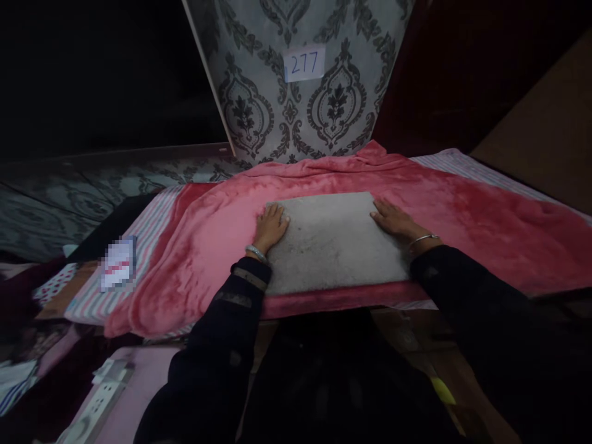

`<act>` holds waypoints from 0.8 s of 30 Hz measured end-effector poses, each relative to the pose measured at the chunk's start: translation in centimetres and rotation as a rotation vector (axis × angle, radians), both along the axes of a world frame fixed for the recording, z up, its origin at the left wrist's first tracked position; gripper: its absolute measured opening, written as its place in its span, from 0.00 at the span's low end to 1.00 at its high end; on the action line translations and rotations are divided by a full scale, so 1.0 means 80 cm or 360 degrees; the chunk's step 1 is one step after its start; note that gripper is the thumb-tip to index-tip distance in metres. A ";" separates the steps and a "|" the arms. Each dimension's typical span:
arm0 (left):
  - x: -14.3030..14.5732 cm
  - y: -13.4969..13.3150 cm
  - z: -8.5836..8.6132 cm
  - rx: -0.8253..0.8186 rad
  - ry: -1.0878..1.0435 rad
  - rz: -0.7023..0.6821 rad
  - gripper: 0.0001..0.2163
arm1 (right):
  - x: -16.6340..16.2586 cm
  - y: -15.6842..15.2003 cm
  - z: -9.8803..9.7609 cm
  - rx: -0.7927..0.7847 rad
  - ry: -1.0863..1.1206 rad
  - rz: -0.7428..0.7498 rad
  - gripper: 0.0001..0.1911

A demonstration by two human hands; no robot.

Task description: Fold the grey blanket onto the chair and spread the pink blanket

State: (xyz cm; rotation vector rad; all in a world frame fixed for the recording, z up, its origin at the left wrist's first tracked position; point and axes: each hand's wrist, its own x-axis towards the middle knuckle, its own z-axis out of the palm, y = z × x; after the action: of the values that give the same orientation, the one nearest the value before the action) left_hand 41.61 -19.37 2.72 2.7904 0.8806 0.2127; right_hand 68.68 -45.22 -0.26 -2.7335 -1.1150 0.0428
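Note:
A grey, flat rectangular piece with a short-pile, fabric-like surface point(330, 243) lies on a pink plush blanket point(217, 228). At its upper left edge rests my left hand point(271, 227), fingers outstretched and laid flat. My right hand point(395, 221) lies against the upper right edge, its fingers also extended and the thumb toward the grey piece. Neither hand is closed around anything. Each wrist wears a bracelet, and dark sleeves cover the arms.
Striped cloth point(152, 237) shows under the blanket at the left. A blurred-out small item point(118, 264) lies on it. A white power strip point(95, 407) rests on a pink surface at lower left. A dark screen point(106, 74) and a patterned wall point(296, 117) stand behind.

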 end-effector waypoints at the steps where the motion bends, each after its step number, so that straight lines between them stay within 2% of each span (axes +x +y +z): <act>1: -0.001 -0.001 0.006 -0.0065 0.0036 0.0002 0.26 | -0.014 0.003 0.008 0.0006 -0.0039 -0.0015 0.35; 4: -0.014 -0.017 0.024 -0.0169 0.0061 0.0018 0.25 | -0.092 0.029 0.027 0.0114 -0.0172 0.0105 0.34; 6: -0.030 -0.042 0.026 -0.0100 -0.0045 -0.0030 0.25 | -0.166 0.052 0.030 0.0205 -0.0196 0.0403 0.33; 9: -0.060 -0.087 0.009 0.0058 -0.0164 -0.0163 0.26 | -0.265 0.081 0.021 0.0255 -0.0187 0.0760 0.31; 12: -0.084 -0.115 -0.015 0.0174 -0.0110 -0.0135 0.27 | -0.312 0.087 0.008 0.0291 -0.0178 0.0850 0.31; 14: -0.089 -0.121 -0.024 0.0235 -0.0066 -0.0085 0.27 | -0.311 0.079 0.004 0.0282 -0.0171 0.0820 0.31; 17: -0.088 -0.119 -0.025 0.0264 0.0009 -0.0069 0.27 | -0.280 0.058 0.005 0.0224 -0.0163 0.0740 0.32; 24: -0.084 -0.113 -0.022 0.0276 0.0030 -0.0025 0.28 | -0.195 -0.035 -0.010 0.0168 -0.0247 0.0195 0.35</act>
State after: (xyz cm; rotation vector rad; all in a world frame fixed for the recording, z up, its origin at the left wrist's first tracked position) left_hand 34.87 -28.40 0.94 2.9620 0.8840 0.2733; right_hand 53.11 -48.05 -1.03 -2.6094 -1.2857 -0.2084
